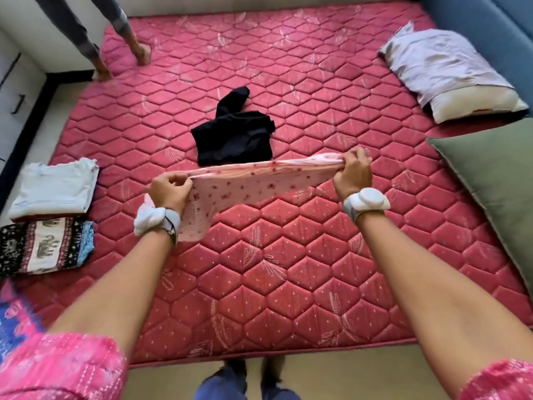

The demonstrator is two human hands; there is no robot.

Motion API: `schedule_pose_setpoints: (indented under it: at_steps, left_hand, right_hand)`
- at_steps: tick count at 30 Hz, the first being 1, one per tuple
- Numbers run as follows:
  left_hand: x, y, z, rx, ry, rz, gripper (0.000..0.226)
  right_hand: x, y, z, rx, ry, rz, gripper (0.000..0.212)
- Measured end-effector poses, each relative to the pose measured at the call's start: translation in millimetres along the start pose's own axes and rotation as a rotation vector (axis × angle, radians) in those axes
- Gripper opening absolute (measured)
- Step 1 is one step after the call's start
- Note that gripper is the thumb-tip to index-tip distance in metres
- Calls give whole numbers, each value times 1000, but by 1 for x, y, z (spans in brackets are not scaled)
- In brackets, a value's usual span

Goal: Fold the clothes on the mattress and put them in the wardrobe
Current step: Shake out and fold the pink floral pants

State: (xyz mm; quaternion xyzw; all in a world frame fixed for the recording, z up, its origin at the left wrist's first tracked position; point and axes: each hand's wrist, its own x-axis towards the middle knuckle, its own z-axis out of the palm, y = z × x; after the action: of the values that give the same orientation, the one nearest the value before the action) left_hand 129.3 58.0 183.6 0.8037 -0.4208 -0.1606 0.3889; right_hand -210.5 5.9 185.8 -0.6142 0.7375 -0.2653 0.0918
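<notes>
Head view | My left hand (pixel 170 189) and right hand (pixel 355 172) each pinch closed on an end of the pink spotted garment (pixel 253 184), stretched above the red mattress (pixel 288 269) | black garment (pixel 233 137) lies unfolded beyond | folded stack (pixel 53 189) at left edge.

The near half of the mattress (pixel 288 284) lies bare beneath the two outstretched arms, so a hand could come down anywhere there. The pink cloth (pixel 245 186), stretched between the left hand (pixel 170 189) and the right hand (pixel 356 173), spans the middle, and just beyond it a black garment (pixel 233 134) takes the centre. Two folded piles (pixel 52 215) fill the left edge, one just behind the other. On the right a green cushion (pixel 496 180) and a pillow (pixel 450 73) block the side. Another person's feet (pixel 141 53) stand at the far left corner; the far middle is open.
</notes>
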Motion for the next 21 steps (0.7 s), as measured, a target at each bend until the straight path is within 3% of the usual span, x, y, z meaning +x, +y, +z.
schedule_pose_setpoints:
  at_steps: [4, 8, 11, 15, 17, 19, 21]
  left_hand:
    - [-19, -45, 58, -94, -26, 141, 18]
    - [-54, -127, 128, 51, -246, 210, 26]
    - [-79, -193, 183, 150, -360, 210, 21]
    - [-107, -225, 205, 178, -209, 251, 17]
    - [-116, -230, 206, 216, -100, 194, 15]
    - [-123, -229, 208, 217, -25, 71, 15]
    - [-121, -225, 209, 67, -6, -70, 14]
  right_hand:
    - [-16, 52, 51, -45, -19, -8, 45]
    - [-57, 110, 114, -403, -404, 105, 57]
    - [-100, 128, 185, -599, -568, 163, 73]
    - [-146, 106, 263, -416, -457, -383, 95]
    - [-161, 73, 290, -291, -416, -567, 86]
    - [-168, 38, 307, -191, -370, -666, 55]
    - [-166, 12, 321, -128, -353, -704, 33]
